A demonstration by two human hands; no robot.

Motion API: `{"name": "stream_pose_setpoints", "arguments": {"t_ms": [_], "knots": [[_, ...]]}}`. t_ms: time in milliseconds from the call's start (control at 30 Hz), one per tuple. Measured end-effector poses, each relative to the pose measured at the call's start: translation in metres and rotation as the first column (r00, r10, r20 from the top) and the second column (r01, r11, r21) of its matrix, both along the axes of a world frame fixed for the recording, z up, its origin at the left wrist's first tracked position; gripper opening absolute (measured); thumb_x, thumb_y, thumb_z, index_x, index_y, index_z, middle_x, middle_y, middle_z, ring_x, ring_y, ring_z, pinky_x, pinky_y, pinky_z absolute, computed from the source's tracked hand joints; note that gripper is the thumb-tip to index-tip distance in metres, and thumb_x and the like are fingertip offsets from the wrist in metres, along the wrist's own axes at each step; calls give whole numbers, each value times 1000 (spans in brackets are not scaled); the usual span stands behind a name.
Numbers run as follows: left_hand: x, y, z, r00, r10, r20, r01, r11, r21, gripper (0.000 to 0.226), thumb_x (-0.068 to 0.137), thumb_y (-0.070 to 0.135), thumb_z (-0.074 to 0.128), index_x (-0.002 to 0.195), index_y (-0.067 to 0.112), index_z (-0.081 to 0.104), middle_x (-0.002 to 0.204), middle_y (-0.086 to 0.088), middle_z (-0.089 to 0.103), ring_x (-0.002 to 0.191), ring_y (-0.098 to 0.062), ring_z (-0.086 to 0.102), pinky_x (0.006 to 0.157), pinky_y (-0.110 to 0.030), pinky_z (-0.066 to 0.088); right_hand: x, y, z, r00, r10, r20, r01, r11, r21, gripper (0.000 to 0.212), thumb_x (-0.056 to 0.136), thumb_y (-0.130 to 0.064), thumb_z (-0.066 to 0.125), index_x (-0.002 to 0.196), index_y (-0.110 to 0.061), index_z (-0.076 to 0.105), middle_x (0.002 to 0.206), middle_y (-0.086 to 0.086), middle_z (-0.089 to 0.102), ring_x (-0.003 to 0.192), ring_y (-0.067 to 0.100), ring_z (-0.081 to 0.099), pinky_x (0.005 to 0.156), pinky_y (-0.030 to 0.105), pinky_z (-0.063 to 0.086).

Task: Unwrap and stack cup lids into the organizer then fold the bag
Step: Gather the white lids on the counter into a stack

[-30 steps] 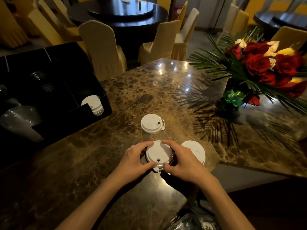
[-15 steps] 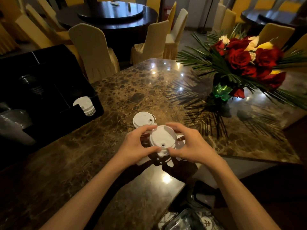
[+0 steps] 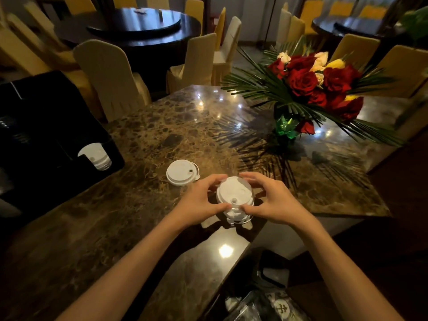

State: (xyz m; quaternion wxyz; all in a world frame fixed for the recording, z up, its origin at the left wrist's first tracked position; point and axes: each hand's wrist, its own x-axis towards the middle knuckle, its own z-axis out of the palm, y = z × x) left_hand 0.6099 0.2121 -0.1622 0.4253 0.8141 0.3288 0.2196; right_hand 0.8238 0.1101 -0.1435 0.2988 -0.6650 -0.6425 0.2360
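Glossy brown marble table [image 3: 143, 140]. Left hand [image 3: 199, 202] and right hand [image 3: 271, 202] curl fingers round a stack of white plastic lids [image 3: 235, 200]. Beyond left fingertips: single round lid [image 3: 181, 172]. Farther left, black organizer [image 3: 46, 135] holding lids.

marble table [image 3: 162, 135] bears lid [image 3: 181, 172], organizer [image 3: 58, 144], vase [image 3: 286, 128].
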Motion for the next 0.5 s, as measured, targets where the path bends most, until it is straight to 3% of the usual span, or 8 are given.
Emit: {"name": "stream_pose_setpoints", "arguments": {"t_ms": [133,233,367,500], "knots": [[4,3,-4,993,-89,-76,87,996,-24,80,74,27,87,144,24,49,137,4,62,124,-8,58,107,-32,49,-5,-10,-17,998,-66,-6,66,998,11,81,72,-39,88,144,-26,53,136,-10,63,120,1,57,92,8,47],[7,5,-7,983,-134,-123,132,991,-25,80,75,26,85,145,28,46,138,4,61,124,-6,57,107,-26,47,-8,-16,-27,995,-95,-20,95,995,10,79,72,-44,86,142,-27,54,133,-11,64,117,2,60,92,16,53],[10,5,-11,971,-176,-159,174,984,-26,81,76,25,83,146,27,44,139,3,61,125,-9,57,109,-34,47,-10,-21,-36,991,-137,-8,137,991,4,78,72,-38,89,141,-25,55,130,-12,63,115,6,60,95,34,56],[12,6,-13,972,-180,-154,177,984,-29,81,76,23,83,147,23,45,139,2,61,126,-9,56,110,-38,47,-11,-22,-42,987,-158,-16,158,987,-6,79,73,-40,88,142,-28,51,130,-13,60,115,7,59,94,35,57]]}}
